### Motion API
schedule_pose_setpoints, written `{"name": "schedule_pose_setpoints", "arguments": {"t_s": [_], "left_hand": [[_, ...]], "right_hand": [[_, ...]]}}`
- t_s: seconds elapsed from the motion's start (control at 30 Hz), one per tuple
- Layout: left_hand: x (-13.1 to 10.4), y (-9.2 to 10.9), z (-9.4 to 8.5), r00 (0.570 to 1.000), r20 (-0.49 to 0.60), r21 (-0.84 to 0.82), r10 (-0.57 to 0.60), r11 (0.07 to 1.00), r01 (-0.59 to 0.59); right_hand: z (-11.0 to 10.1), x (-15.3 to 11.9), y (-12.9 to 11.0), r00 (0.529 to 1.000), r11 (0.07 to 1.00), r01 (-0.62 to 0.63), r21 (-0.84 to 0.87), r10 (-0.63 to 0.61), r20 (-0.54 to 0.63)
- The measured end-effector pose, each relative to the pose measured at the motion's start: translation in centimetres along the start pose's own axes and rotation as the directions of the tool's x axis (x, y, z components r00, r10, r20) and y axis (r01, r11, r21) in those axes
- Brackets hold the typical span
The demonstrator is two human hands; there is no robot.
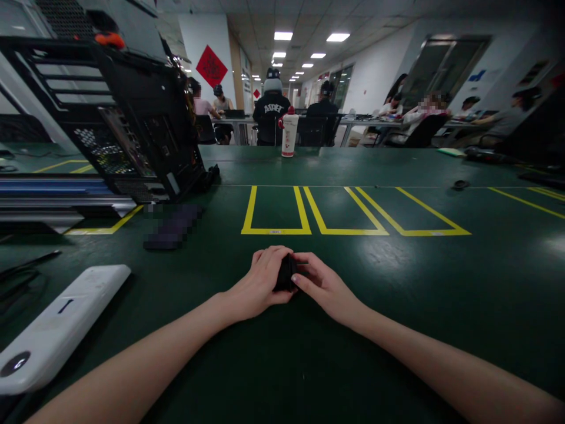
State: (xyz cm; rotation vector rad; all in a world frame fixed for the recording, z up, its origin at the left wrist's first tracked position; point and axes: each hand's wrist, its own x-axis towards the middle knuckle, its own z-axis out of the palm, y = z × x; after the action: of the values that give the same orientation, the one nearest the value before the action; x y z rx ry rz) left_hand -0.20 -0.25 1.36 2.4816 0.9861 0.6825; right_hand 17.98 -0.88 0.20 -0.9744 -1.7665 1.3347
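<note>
Between my two hands, low over the green table point(282, 365), is a small black blocky object point(285, 274) whose kind I cannot make out. My left hand point(263, 275) wraps over its left side and top, hiding much of it. From the right, my right hand point(320, 284) grips it with thumb and fingertips; the thumb presses on the near side. Both hands are closed on the same object. Beyond them, yellow tape outlines point(276, 232) mark the tabletop.
At the left stands an open black computer case point(145, 123), with a blurred dark flat item point(173, 228) before it. A white elongated device point(66, 321) and black cables point(22, 277) lie nearer. A white cup point(289, 136) stands at the far edge; people sit beyond.
</note>
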Motion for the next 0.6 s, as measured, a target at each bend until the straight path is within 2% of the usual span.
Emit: {"name": "schedule_pose_setpoints", "arguments": {"t_s": [0.17, 0.43, 0.6], "left_hand": [[-0.10, 0.02, 0.00, 1.000, 0.013, 0.023, 0.002, 1.000, -0.003], [0.09, 0.21, -0.06, 1.000, 0.007, 0.030, 0.007, 1.000, -0.007], [-0.03, 0.01, -0.09, 1.000, 0.023, 0.022, 0.005, 1.000, -0.006]], "right_hand": [[0.06, -0.08, -0.08, 0.998, 0.998, 0.063, 0.029, -0.063, 0.002], [0.05, 0.09, 0.19, 1.000, 0.999, -0.001, 0.033, 0.002, -0.016], [-0.01, -0.05, 0.41, 0.997, 0.992, 0.068, 0.103, -0.070, 0.021]]}}
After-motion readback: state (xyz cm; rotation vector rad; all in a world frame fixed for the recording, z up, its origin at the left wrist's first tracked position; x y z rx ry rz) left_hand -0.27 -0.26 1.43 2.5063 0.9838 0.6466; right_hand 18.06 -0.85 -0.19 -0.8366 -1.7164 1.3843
